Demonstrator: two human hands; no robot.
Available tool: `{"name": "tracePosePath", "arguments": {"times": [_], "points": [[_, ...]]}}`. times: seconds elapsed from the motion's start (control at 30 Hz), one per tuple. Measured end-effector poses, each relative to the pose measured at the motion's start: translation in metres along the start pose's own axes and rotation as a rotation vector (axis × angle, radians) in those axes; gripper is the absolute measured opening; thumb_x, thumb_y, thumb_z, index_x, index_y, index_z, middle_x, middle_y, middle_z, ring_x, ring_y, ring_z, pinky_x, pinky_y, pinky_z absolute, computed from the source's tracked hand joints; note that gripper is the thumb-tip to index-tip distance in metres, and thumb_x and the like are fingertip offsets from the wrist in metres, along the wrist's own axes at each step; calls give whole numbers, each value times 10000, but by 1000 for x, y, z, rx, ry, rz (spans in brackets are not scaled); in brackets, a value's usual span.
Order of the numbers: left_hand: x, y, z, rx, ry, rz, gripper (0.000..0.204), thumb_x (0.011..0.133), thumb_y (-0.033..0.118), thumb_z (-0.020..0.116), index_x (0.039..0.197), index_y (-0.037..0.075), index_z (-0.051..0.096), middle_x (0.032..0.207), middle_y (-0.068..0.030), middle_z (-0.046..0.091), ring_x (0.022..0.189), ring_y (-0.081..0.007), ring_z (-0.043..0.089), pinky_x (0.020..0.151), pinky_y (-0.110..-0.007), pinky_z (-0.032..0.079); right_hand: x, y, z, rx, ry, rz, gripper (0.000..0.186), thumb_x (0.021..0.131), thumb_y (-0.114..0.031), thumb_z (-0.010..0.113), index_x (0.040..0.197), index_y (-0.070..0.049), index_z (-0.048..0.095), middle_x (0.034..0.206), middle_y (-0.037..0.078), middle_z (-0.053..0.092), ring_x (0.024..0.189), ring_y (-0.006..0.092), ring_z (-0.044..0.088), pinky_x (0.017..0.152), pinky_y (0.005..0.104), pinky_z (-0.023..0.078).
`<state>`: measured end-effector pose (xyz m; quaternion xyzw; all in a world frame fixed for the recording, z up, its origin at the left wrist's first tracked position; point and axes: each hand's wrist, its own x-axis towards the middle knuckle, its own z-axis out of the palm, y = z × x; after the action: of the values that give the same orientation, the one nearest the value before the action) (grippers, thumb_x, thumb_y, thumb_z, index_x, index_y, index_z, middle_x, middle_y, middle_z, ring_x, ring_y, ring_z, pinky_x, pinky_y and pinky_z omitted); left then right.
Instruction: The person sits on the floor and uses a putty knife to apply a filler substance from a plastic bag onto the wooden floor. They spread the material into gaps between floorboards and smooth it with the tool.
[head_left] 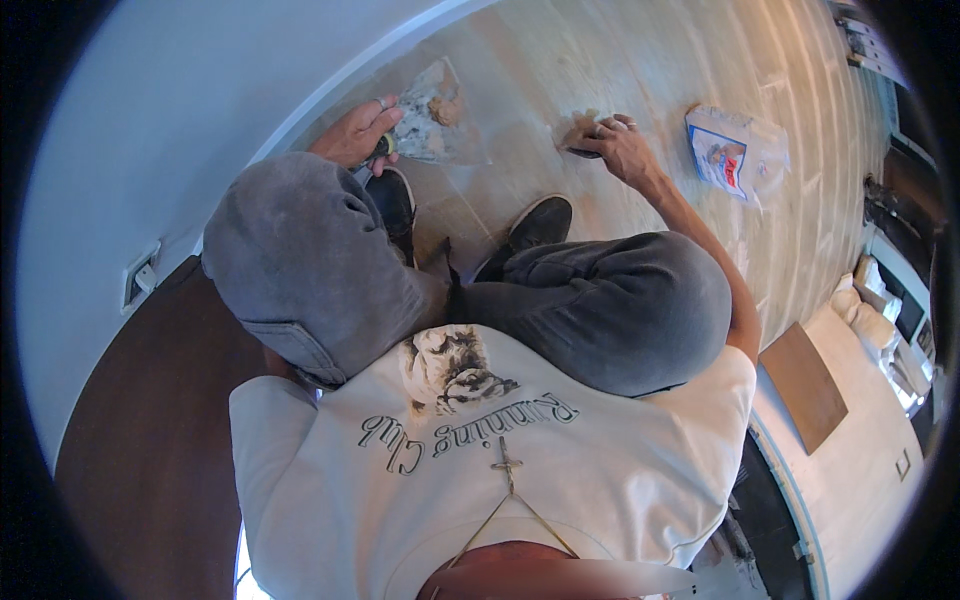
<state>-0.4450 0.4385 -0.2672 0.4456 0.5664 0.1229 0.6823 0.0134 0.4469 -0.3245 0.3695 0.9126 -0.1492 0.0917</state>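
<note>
My left hand (365,130) grips a black-and-yellow handled tool (383,148) by the wall, beside my knee. Just past it is a translucent sheet or plate (420,125) smeared grey-white, with a tan lump of paste (445,110); whether the tool joins it, I cannot tell. My right hand (625,150) is closed on a small dark flat tool (585,145) low on the pale wood-look floor (530,70), over a brownish patch of paste (578,130). A white plastic bag with a blue-and-red label (760,160) lies right of that hand. My shoes and bent knees are below both hands.
A white wall (150,120) with skirting curves along the left, with a small wall fitting (140,275) and a dark brown panel (150,400) below. At the right are a pale board (870,480), a brown sheet (800,380) and piled pale items (870,320).
</note>
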Motion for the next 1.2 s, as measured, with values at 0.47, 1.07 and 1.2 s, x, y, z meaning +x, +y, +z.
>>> {"name": "tracePosePath", "arguments": {"times": [0.47, 1.07, 1.2], "points": [[-7, 22, 7, -125, -94, 50, 682, 1073, 403, 502, 1530, -62, 302, 797, -82, 624, 583, -134, 612, 557, -266, 509, 75, -126, -58, 508, 803, -148, 370, 847, 15, 700, 1174, -151, 744, 1281, 89, 643, 1206, 305, 592, 1012, 407, 488], [-1, 19, 10, 76, -117, 53, 621, 1085, 369, 476, 1514, -57, 333, 830, -80, 631, 572, -103, 567, 542, -258, 497, 68, -93, -160, -117, 192, -317, 612, 838, 4, 592, 1312, -378, 656, 1313, -61, 628, 1262, 171, 550, 1184, 449, 357], [4, 7, 15, 64, -24, 31, 625, 1087, 366, 471, 1527, -52, 319, 850, -87, 634, 586, -105, 570, 557, -265, 503, 61, -73, -147, -243, 6, -406, 520, 876, -28, 579, 1271, -347, 687, 1259, -45, 660, 1205, 195, 591, 1162, 432, 374]]}}
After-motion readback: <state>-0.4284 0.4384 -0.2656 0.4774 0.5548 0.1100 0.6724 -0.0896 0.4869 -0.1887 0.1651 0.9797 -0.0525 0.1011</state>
